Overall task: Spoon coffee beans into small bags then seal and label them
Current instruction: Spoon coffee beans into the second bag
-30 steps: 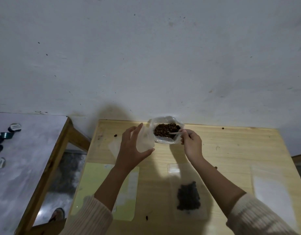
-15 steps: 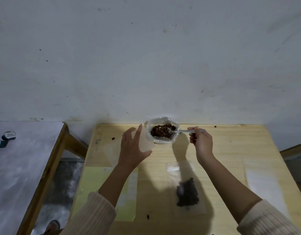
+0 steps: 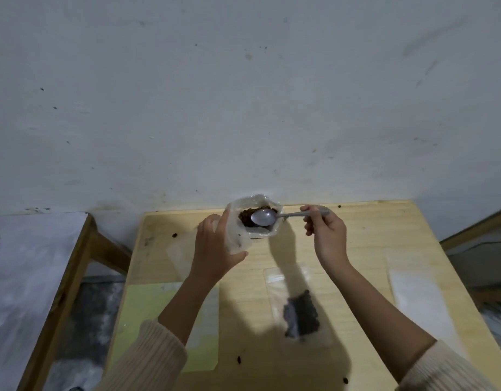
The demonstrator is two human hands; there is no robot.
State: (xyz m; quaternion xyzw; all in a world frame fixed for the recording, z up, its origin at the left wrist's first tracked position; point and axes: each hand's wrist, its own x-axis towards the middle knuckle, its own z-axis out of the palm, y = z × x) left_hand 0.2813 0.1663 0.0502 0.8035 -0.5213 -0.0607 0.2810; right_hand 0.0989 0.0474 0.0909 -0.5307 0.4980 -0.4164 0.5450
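Note:
An open clear bag of coffee beans (image 3: 246, 219) stands at the far edge of the wooden table (image 3: 365, 244). My right hand (image 3: 328, 237) grips the handle of a metal spoon (image 3: 263, 217); its bowl sits over the beans and looks bare. My left hand (image 3: 212, 249) holds a small clear bag (image 3: 235, 235) upright, touching the bean bag's left side. A second small bag with beans (image 3: 300, 311) lies flat near the front between my arms.
A yellow-green label sheet (image 3: 147, 306) lies front left. Flat clear bags rest at the right (image 3: 413, 294) and under my left hand (image 3: 178, 253). Loose beans (image 3: 174, 235) dot the table. A grey side table (image 3: 23, 277) stands to the left, a wall behind.
The spoon came up out of the bean bag loaded, and now its bowl shows bare metal. My right hand moved right and back. My left hand kept hold of the small bag.

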